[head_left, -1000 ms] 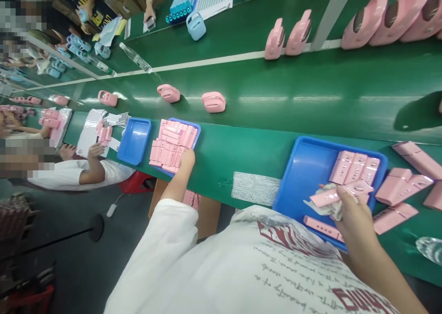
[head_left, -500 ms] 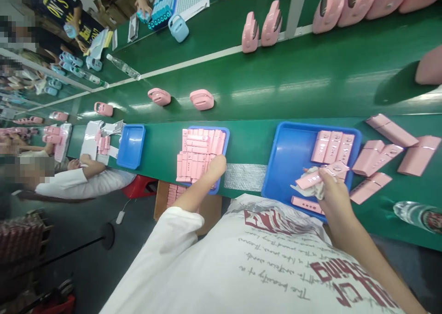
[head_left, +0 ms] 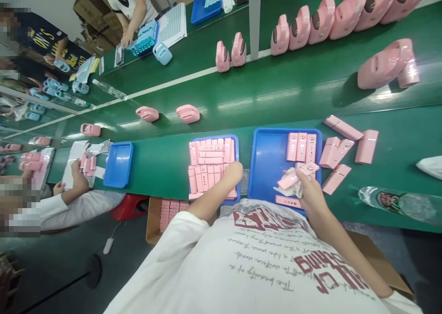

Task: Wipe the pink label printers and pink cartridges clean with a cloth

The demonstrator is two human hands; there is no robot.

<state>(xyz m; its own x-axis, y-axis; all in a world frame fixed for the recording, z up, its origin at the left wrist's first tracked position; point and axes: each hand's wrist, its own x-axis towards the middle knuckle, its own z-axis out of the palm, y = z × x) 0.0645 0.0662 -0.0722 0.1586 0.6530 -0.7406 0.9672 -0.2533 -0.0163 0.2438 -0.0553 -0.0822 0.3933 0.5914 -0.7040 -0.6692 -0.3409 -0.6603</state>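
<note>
My left hand (head_left: pixel 232 173) grips the near right corner of a blue tray (head_left: pixel 236 144) packed with several flat pink parts (head_left: pixel 209 162). That tray sits right beside a second blue tray (head_left: pixel 267 159). My right hand (head_left: pixel 308 189) hovers over the second tray's near edge, closed on a long pink part (head_left: pixel 293 177) together with a crumpled white cloth (head_left: pixel 286 189). Three pink parts (head_left: pixel 301 147) lie side by side at this tray's far right, and one more pink part (head_left: pixel 288 200) lies at its near edge.
Loose pink parts (head_left: pixel 340 150) lie on the green bench right of the trays, with a plastic water bottle (head_left: pixel 393 200) further right. Pink housings (head_left: pixel 188 113) ride the green belt beyond. A co-worker's hands (head_left: pixel 78 178) handle pink parts at left beside another blue tray (head_left: pixel 118 164).
My left hand has dragged the full tray of pink parts to the right, until it sits beside the second tray. My right hand kept its hold on the pink part and cloth.
</note>
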